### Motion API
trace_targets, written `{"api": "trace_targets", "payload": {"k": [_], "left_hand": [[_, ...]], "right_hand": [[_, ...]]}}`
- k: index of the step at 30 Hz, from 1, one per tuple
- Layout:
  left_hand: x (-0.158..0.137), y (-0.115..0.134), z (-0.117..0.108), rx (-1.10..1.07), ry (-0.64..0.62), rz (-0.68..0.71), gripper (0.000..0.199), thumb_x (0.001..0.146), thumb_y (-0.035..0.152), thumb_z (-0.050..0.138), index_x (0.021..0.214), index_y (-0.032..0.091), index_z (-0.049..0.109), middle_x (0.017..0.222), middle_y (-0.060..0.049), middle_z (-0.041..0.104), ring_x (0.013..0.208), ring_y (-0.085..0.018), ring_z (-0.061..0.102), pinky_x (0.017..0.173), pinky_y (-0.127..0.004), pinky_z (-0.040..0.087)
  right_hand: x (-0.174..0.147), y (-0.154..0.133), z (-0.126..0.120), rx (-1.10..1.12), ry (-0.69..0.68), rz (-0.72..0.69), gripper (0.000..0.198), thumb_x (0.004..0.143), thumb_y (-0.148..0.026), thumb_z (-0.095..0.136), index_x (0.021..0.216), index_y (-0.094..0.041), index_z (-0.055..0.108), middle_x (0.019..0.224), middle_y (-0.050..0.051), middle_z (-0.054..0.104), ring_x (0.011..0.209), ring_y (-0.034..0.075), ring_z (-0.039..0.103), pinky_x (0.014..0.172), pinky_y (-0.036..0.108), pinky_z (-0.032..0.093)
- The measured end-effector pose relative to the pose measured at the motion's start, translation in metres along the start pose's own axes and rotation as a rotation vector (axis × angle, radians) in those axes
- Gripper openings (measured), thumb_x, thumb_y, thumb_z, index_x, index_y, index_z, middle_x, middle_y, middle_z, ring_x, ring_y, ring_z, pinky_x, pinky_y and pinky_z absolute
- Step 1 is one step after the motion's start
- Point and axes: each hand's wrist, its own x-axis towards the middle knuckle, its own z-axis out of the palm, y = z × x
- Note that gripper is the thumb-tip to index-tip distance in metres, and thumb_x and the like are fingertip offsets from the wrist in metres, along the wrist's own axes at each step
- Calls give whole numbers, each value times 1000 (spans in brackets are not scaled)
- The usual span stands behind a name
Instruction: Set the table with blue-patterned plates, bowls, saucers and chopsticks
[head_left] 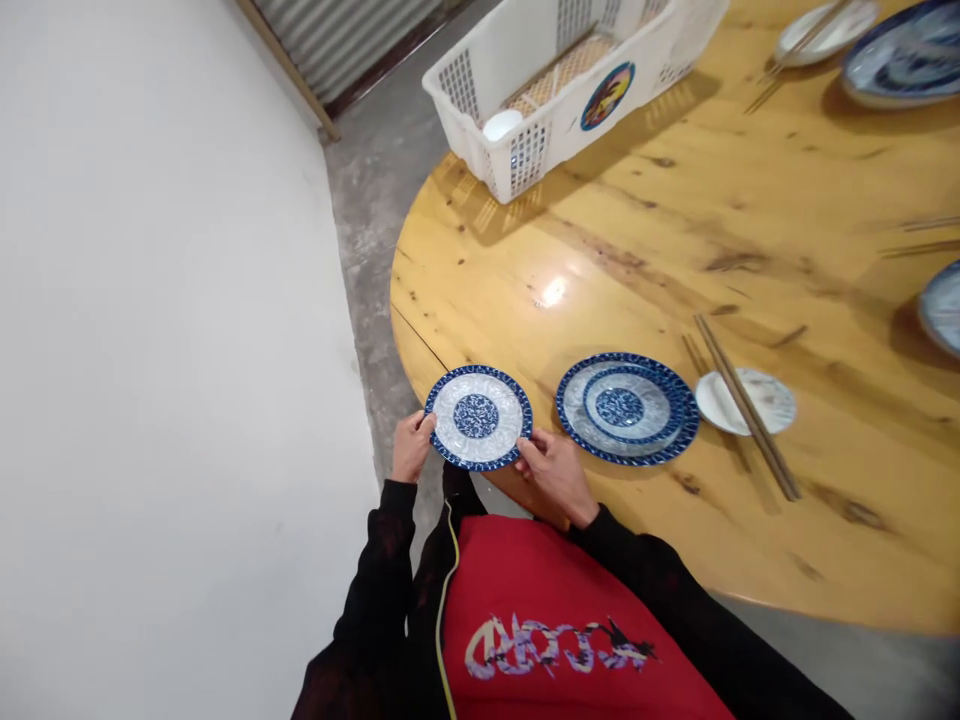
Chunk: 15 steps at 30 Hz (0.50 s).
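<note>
A blue-and-white patterned plate (455, 400) is held up at the table's near left edge, between my two hands. My left hand (412, 445) pinches its left rim, thumb on top. On the lower right rim, my right hand (556, 470) grips it with thumb and fingers. To the right lies a larger blue-rimmed plate (574, 420) with a smaller blue-and-white dish (621, 408) on it. Beside that sits a small white dish (769, 395), a pair of chopsticks (750, 410) resting across it.
A white plastic basket (555, 150) at the table's back left holds a white cup or bowl (502, 124) and thin sticks. More plates (904, 90), a small dish (825, 45) with chopsticks and a partly cut-off bowl (943, 310) lie right. A white wall (172, 350) stands at left.
</note>
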Motion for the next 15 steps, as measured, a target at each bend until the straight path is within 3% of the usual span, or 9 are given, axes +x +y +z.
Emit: {"api": "trace_targets", "payload": {"k": [9,15], "left_hand": [[177,17,-38,125,-271,236,41,84,44,54,60,21,30,61,4,27,62,-11,28,58,-25,21],[289,38,-40,183,-425,361,38,85,43,51,61,22,31,60,4,30,61,-11,30,58,-26,21]], "right_hand": [[85,-37,84,158,267,69,32,73,-52,59,70,-20,58,52,4,62,46,17,59,46,26,45],[155,-67,133,347,491,102,23,69,-39,65,68,-16,61,54,5,64,47,15,59,46,24,47]]}}
